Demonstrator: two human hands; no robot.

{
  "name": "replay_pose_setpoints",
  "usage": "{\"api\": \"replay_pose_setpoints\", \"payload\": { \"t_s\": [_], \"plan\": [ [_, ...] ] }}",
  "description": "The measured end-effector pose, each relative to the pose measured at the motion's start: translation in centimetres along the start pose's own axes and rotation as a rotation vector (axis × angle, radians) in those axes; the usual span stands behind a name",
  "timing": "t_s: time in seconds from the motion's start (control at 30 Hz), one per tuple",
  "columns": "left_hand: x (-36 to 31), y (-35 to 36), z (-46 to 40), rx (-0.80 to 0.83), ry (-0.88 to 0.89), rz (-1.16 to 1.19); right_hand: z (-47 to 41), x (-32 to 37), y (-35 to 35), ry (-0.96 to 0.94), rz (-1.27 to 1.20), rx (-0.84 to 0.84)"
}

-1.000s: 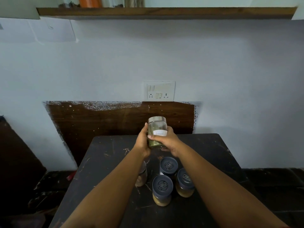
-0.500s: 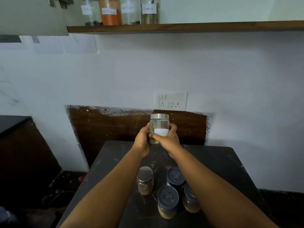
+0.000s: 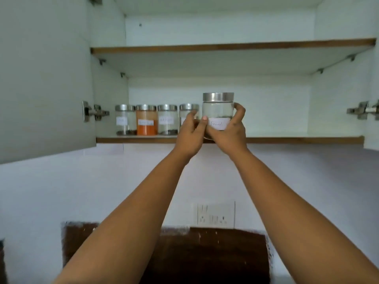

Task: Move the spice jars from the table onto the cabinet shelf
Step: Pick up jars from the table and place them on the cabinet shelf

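I hold a glass spice jar with a steel lid and a white handwritten label up at the front edge of the lower cabinet shelf. My left hand grips its left side and my right hand wraps its right side and base. Several steel-lidded jars stand in a row on the shelf to the left: one with dark spice, one with orange powder, another clear one, and one partly hidden behind my left hand. The table and its jars are out of view.
The cabinet is open, its left door swung out and hinges showing on the right. An upper shelf spans above. The lower shelf is bare to the right of the held jar. A wall socket sits below.
Both hands have lifted the jar from above the table up to the lower cabinet shelf. My view has tilted upward, so the table's jars have dropped out of sight.
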State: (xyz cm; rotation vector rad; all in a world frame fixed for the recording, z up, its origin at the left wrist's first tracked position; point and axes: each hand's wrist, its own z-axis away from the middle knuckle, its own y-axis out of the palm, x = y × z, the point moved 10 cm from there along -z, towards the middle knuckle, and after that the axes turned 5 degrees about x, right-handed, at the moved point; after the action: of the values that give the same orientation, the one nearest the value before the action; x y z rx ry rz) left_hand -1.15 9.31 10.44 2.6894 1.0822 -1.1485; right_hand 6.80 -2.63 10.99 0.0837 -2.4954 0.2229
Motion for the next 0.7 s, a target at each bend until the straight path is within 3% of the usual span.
{"api": "replay_pose_setpoints", "payload": {
  "t_s": [0.07,0.1,0.17,0.2,0.3,0.53,0.7],
  "plan": [
    [1.7,-1.0,-2.5,-0.036,-0.067,-0.236,-3.2,-0.9,0.5,0.079,0.108,0.069],
    [3.0,-1.4,-3.3,-0.034,-0.109,-0.472,-4.5,-2.1,1.1,0.137,0.209,0.135],
    [6.4,-1.4,-4.0,0.070,-0.178,-0.917,-6.4,-5.1,2.8,0.268,0.385,0.286],
    [7.6,-1.3,-4.1,0.105,-0.159,-1.029,-6.9,-6.4,3.4,0.323,0.413,0.323],
    [8.5,-1.4,-4.5,0.063,-0.046,-1.045,-8.4,-8.1,4.5,0.381,0.492,0.298],
    [9.4,-1.6,-5.0,0.147,-0.060,-1.093,-8.9,-9.7,6.6,0.487,0.630,0.394],
    [9.4,-1.2,-4.6,0.118,-0.039,-1.087,-9.0,-11.1,6.5,0.542,0.462,0.408]
  ]
}}
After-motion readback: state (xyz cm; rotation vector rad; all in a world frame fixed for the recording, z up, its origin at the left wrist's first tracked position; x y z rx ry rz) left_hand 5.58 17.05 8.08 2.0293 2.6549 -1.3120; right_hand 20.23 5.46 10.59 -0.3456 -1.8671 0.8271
